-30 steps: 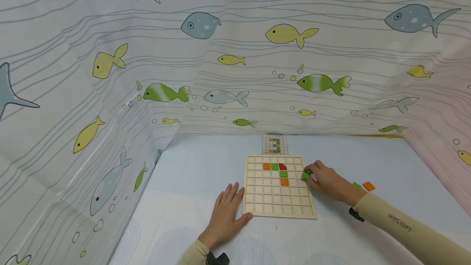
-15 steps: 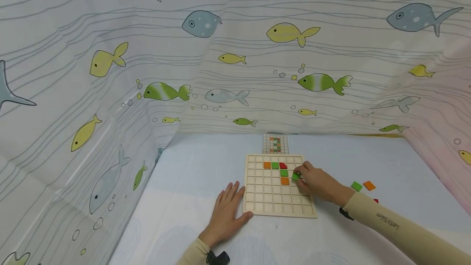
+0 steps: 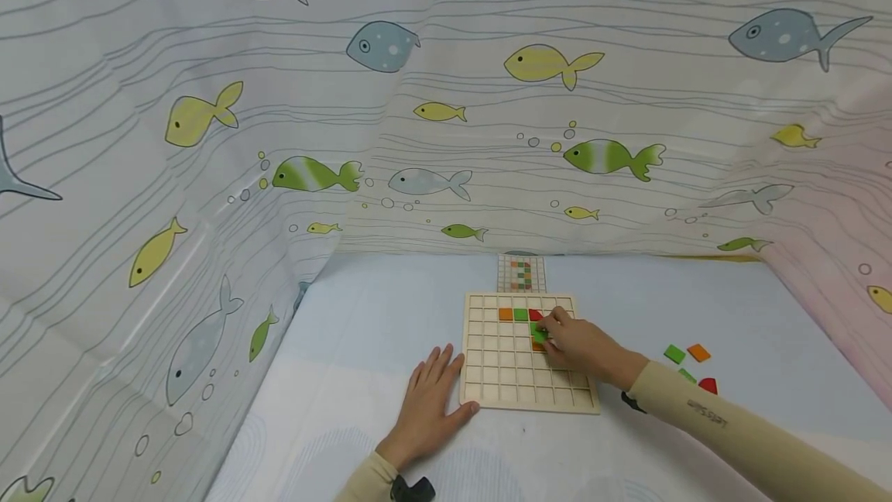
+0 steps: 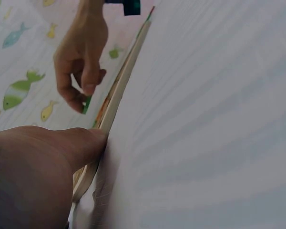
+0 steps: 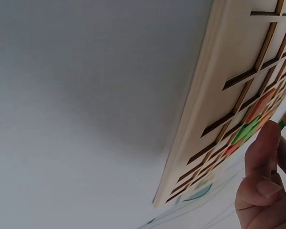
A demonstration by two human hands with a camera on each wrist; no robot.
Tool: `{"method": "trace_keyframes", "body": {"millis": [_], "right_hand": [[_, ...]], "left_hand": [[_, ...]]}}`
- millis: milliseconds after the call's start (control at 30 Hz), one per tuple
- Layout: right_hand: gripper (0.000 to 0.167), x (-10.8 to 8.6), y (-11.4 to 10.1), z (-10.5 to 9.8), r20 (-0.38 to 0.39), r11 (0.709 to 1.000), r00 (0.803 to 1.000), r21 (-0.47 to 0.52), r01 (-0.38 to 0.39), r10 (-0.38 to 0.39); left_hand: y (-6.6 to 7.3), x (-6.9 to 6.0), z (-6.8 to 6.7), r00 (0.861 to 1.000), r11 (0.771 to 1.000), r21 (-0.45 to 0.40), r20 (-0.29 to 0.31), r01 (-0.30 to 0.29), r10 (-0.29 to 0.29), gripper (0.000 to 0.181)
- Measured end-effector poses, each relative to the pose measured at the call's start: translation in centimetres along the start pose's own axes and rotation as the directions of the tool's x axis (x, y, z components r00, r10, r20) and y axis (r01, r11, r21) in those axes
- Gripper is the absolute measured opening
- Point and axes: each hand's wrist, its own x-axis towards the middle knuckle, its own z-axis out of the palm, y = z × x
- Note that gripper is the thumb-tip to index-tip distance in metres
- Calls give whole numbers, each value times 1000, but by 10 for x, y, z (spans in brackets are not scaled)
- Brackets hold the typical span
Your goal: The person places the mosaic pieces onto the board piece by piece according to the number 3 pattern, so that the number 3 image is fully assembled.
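A wooden grid board (image 3: 495,378) lies on the table. In its upper part sit an orange tile (image 3: 506,314), a green tile (image 3: 520,314) and a red tile (image 3: 535,315) in a row, with more tiles below the red one, partly hidden. My right hand (image 3: 581,343) pinches a green tile (image 3: 540,336) over that column; the left wrist view shows the pinched tile (image 4: 86,105) held above the board. My left hand (image 3: 428,407) rests with spread fingers at the board's lower left edge, its thumb (image 4: 88,143) touching the rim.
Behind the board stands a small pattern card (image 3: 521,274) with a grid of coloured squares. Right of my right hand lie loose tiles: green (image 3: 674,353), orange (image 3: 699,352), another green (image 3: 687,375) and red (image 3: 708,386). A fish-printed sheet (image 3: 488,146) rises behind the table.
My right hand has moved left across the board with the green tile, from its right edge to the column under the red tile. More loose tiles show at the right. My left hand stays put.
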Motion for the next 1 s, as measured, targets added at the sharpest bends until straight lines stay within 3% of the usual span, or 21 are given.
{"method": "trace_keyframes", "body": {"millis": [1000], "right_hand": [[23, 16, -8, 20, -26, 992, 991, -14, 127, -128]], "left_hand": [[0, 1, -1, 1000, 1000, 14, 8, 7, -7, 78]]}}
